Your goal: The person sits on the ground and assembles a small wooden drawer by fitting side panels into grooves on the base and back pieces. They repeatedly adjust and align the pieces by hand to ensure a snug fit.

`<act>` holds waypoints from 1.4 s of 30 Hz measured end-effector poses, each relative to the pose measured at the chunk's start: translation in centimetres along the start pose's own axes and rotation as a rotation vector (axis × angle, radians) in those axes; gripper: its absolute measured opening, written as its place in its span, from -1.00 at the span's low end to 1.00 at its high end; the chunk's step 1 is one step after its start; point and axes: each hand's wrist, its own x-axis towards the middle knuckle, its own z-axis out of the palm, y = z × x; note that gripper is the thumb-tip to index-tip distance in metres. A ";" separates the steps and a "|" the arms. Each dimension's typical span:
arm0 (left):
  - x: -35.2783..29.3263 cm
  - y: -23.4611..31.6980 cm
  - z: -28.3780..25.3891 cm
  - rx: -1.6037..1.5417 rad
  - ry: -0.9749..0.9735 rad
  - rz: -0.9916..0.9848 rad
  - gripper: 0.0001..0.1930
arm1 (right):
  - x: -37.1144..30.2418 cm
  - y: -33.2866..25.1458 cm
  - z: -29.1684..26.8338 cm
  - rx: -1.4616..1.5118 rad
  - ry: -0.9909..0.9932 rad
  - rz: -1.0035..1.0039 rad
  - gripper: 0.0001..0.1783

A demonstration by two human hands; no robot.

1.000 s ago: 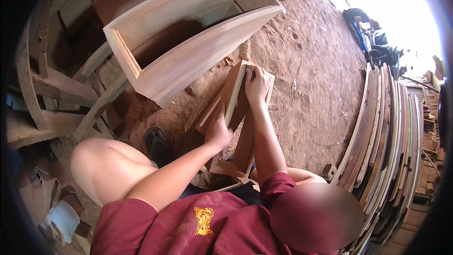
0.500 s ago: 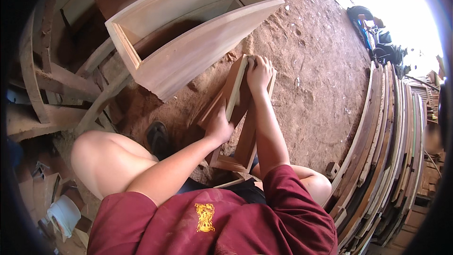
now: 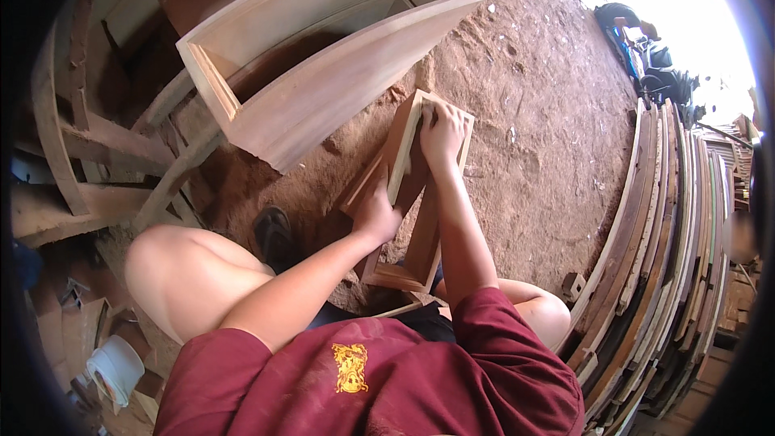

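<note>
Between my knees a narrow, open wooden frame (image 3: 398, 277) like a drawer box stands tilted, its far end pointing away from me. My left hand (image 3: 378, 211) is closed around its left side, thumb lying along the inner face. At the far end, my right hand (image 3: 442, 136) presses down inside the frame with fingers bent; whatever may lie under those fingertips is hidden. Another wooden piece (image 3: 365, 184) leans against the frame's left side, partly covered by my left hand.
A large open wooden box (image 3: 347, 60) stands ahead to the left, beside rough timber supports (image 3: 173, 178). Long stacked boards (image 3: 646, 266) line the right. A white container (image 3: 115, 367) sits at lower left. Brown dirt floor (image 3: 533, 129) extends ahead, with dark bundled items (image 3: 646, 56) at far right.
My right hand has shifted slightly toward me and its fingers are more bent. The left hand keeps its hold, and the wooden frame has hardly moved.
</note>
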 end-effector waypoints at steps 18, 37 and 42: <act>0.3 -1.2 0.9 -0.001 0.030 0.096 -0.07 | 2.1 -0.9 -0.4 -0.052 -0.009 -0.028 -0.76; 0.1 -0.7 0.7 -0.050 0.043 0.078 -0.12 | -0.3 1.4 -4.2 1.558 -0.449 0.780 -0.55; -0.1 0.0 0.5 0.004 0.069 0.088 -0.13 | 1.4 2.8 -4.5 1.222 -0.438 0.533 -0.79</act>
